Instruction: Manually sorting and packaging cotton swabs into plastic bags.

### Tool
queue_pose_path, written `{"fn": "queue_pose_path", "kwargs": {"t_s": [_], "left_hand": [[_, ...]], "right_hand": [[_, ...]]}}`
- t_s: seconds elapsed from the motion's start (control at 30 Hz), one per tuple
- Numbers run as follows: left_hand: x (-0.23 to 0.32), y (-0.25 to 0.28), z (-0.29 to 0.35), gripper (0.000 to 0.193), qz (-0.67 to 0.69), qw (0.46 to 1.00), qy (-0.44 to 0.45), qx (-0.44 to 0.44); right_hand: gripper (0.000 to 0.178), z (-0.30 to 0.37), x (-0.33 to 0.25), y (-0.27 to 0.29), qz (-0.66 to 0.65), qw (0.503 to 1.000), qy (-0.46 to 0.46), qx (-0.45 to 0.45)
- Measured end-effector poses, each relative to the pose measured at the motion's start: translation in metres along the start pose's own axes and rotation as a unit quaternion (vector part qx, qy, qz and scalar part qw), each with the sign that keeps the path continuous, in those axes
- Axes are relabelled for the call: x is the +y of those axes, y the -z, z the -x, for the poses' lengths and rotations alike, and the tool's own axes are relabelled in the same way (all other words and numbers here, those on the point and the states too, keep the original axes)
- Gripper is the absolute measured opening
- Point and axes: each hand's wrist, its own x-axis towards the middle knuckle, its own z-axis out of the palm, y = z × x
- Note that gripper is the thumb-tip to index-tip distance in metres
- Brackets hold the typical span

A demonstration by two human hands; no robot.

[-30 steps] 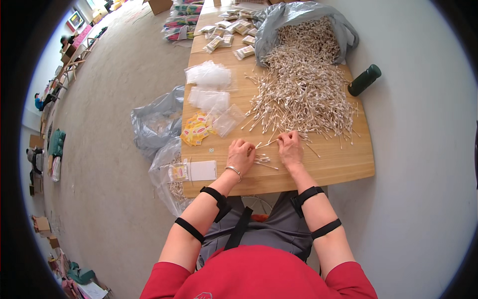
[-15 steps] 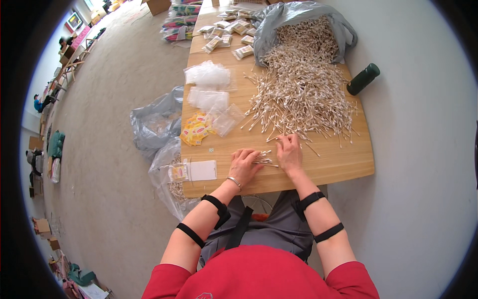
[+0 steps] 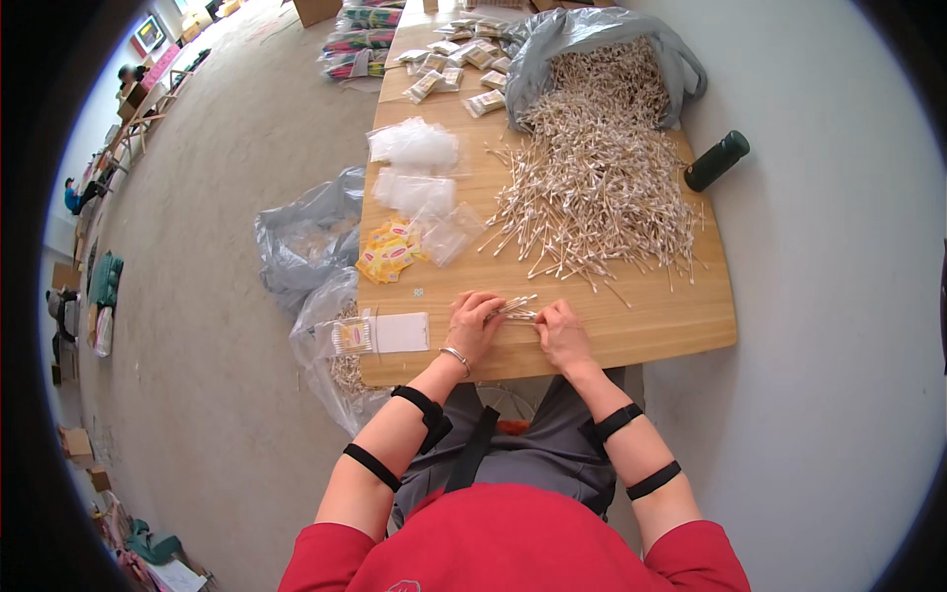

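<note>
My left hand (image 3: 474, 328) is closed around a small bunch of cotton swabs (image 3: 516, 305) over the near part of the wooden table (image 3: 641, 331). Their tips poke out to the right of its fingers. Close beside it, my right hand (image 3: 563, 336) has its fingers pinched at the right end of the bunch, on swabs I can only partly see. Beyond both hands spreads a big heap of loose cotton swabs (image 3: 602, 178), spilling from a grey plastic bag (image 3: 681, 59). To the left of my left hand lies a clear packet of swabs (image 3: 352, 335) beside a white card (image 3: 402, 333).
Clear bags (image 3: 412, 144) lie in stacks on the left, near yellow printed cards (image 3: 392, 252). Filled packets (image 3: 449, 64) sit at the far end. A dark green bottle (image 3: 717, 161) stands by the right edge, near the wall. Plastic sacks (image 3: 308, 242) rest beside the table's left side.
My right hand has drawn back from the edge of the swab heap toward my left hand and now pinches at the bunch. My left hand has lifted the bunch slightly.
</note>
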Motion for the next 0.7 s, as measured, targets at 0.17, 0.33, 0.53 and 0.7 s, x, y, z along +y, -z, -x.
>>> {"fn": "queue_pose_path", "kwargs": {"t_s": [0.17,0.33,0.53,0.7], "left_hand": [[0.000,0.002,-0.001,0.031,0.020,1.000,0.004,0.004],[-0.003,0.001,0.002,0.034,0.063,0.995,0.048,0.056],[-0.004,-0.002,-0.003,0.030,0.240,0.945,0.179,0.130],[-0.005,0.000,-0.002,0.033,0.279,0.927,0.204,0.148]], "right_hand": [[0.017,-0.004,-0.024,-0.007,0.011,0.999,-0.004,0.053],[0.042,-0.003,-0.037,0.006,0.100,0.993,0.034,0.056],[0.084,-0.007,-0.027,-0.023,0.224,0.957,0.173,-0.069],[0.092,-0.033,-0.033,-0.029,0.234,0.962,0.124,-0.062]]}}
